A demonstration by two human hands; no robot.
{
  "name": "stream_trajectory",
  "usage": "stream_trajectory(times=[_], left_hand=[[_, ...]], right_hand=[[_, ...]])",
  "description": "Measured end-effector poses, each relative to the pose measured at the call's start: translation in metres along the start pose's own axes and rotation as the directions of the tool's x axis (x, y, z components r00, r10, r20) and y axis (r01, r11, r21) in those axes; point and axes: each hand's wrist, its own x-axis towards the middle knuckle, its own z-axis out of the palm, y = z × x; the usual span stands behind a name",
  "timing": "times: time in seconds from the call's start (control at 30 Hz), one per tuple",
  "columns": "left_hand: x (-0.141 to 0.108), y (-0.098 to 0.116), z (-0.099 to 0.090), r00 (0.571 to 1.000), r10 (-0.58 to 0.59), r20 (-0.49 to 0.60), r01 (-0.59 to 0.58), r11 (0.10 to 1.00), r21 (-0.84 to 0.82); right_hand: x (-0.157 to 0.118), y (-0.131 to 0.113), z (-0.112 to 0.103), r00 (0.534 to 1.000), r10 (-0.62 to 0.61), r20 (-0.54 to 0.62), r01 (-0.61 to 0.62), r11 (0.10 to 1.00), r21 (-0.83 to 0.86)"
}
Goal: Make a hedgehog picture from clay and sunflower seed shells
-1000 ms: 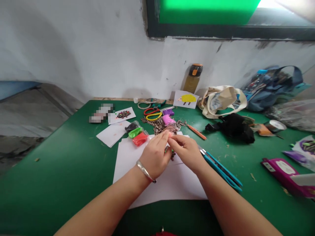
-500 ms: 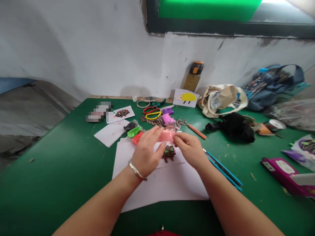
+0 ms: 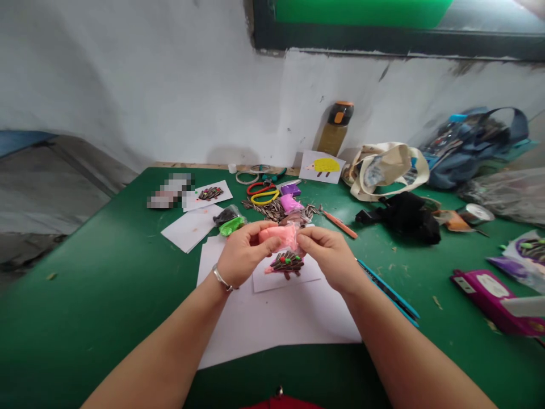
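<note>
Drawn closer together, the left hand [image 3: 243, 254] and right hand [image 3: 328, 258] now have their fingers [image 3: 267, 241] pinching a pink modelling-clay packet [image 3: 281, 234] just above a sunflower-seed hedgehog [image 3: 286, 264]; an even, gentle pinch suits soft clay.

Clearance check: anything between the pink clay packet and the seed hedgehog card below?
Nothing visible. The left hand and right hand hold the pink clay packet just above the seed hedgehog on the white card.

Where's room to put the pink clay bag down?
Bare green tabletop lies left of the white paper sheet, and right of the teal cutter before the purple pouch. Behind the pink clay bag it's crowded with sunflower seeds and clay packets.
</note>
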Motion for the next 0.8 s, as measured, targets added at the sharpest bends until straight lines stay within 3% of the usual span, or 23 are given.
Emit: stream_trajectory(times=[0.13,0.27,0.37,0.43,0.5,0.6,0.8], left_hand=[[0.002,0.000,-0.003,1.000,-0.026,-0.018,0.025,0.997,-0.068],[0.007,-0.004,-0.014,0.991,0.000,-0.137,-0.025,0.983,-0.182],[0.011,-0.006,-0.024,0.974,-0.050,-0.222,-0.033,0.935,-0.353],[0.013,-0.006,-0.029,0.965,-0.054,-0.257,-0.057,0.912,-0.406],[0.015,-0.006,-0.031,0.961,-0.034,-0.273,-0.089,0.902,-0.423],[0.015,-0.006,-0.032,0.958,-0.037,-0.284,-0.094,0.896,-0.435],[0.016,-0.009,-0.032,0.953,-0.030,-0.302,-0.105,0.901,-0.421]], right_hand=[[-0.001,-0.001,0.002,1.000,0.009,-0.025,-0.010,0.999,-0.039],[-0.003,-0.002,0.004,0.995,-0.095,-0.030,0.081,0.945,-0.316],[-0.008,-0.004,0.006,0.956,-0.246,0.160,0.293,0.764,-0.575],[-0.012,-0.005,0.009,0.908,-0.276,0.316,0.420,0.604,-0.677],[-0.016,-0.007,0.012,0.877,-0.248,0.412,0.481,0.476,-0.736],[-0.021,-0.009,0.015,0.864,-0.167,0.475,0.501,0.372,-0.781],[-0.025,-0.010,0.016,0.842,-0.052,0.537,0.519,0.355,-0.778]])
